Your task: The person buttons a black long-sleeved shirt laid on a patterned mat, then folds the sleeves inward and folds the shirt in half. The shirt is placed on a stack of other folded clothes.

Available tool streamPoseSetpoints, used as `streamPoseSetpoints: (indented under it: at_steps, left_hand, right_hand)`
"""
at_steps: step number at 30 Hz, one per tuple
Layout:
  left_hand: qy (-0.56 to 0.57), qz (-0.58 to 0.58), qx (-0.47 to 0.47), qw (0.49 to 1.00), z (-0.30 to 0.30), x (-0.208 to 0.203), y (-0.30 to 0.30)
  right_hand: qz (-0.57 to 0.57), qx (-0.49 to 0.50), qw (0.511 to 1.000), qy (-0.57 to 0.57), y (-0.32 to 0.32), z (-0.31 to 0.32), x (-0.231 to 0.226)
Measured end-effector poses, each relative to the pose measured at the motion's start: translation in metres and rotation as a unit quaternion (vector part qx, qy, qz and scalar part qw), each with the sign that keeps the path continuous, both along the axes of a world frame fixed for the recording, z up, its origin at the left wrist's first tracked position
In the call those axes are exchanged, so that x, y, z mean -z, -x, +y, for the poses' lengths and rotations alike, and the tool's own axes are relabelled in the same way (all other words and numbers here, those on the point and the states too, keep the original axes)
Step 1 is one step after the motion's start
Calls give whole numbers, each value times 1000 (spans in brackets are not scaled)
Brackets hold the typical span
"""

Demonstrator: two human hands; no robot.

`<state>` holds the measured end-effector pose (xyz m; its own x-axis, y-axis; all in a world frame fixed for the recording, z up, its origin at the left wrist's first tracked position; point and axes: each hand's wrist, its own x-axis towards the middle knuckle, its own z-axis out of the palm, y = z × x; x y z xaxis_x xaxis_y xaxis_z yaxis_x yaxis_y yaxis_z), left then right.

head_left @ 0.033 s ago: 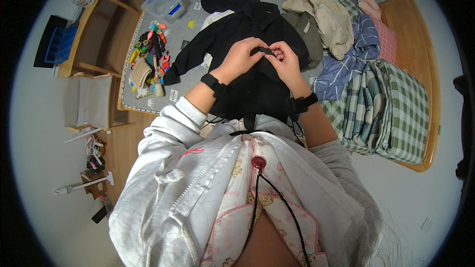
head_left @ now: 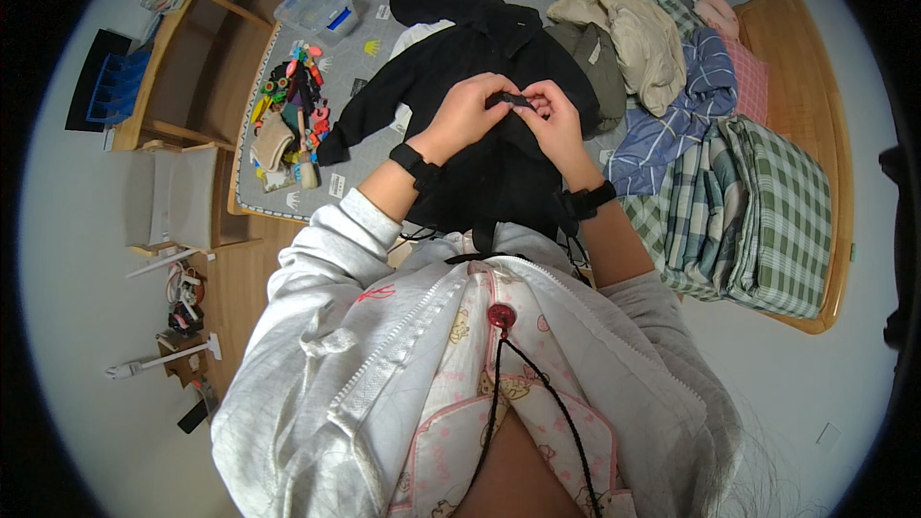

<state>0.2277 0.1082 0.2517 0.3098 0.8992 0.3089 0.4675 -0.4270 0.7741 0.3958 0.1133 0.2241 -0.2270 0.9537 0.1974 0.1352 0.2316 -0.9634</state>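
Observation:
A black long-sleeved coat [head_left: 451,53] lies spread on the bed, its collar at the far end and one sleeve reaching out to the left. Over its middle, my left hand [head_left: 467,117] and my right hand [head_left: 556,123] meet, fingertips almost touching. Both pinch a small dark fold of the coat between thumb and fingers, lifted slightly. Whether a button or other fastener sits in that fold cannot be made out. Something white shows from beneath the coat on its left side.
Left of the coat lie a heap of colourful small items [head_left: 297,110] and a clear plastic box [head_left: 312,8]. To the right are a cream puffy garment [head_left: 633,38], a grey-green garment [head_left: 593,67], a blue checked cloth [head_left: 672,125] and folded green checked bedding [head_left: 777,221]. A chair [head_left: 182,194] stands at left.

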Motion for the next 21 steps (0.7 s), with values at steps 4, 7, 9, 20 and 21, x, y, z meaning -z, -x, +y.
streamPoseSetpoints:
  at_steps: [4, 7, 9, 20, 21]
  left_hand:
    - [20, -50, -14, 998, -1, 0, -3]
    - [26, -66, -23, 997, -1, 2, -4]
    - [34, -81, -14, 996, -1, 3, -4]
    - [-38, -25, -9, 999, -14, -10, -7]
    - [-41, -29, -5, 999, -15, -11, -7]
  right_hand:
    - [24, -4, 1000, -3, -1, 3, 2]
    - [74, -12, 997, 17, -2, 5, 1]
    - [113, -19, 993, 33, -1, 5, 2]
    - [96, -55, 994, -1, -5, 5, 4]
    - [116, -66, 991, 0, -5, 5, 5]
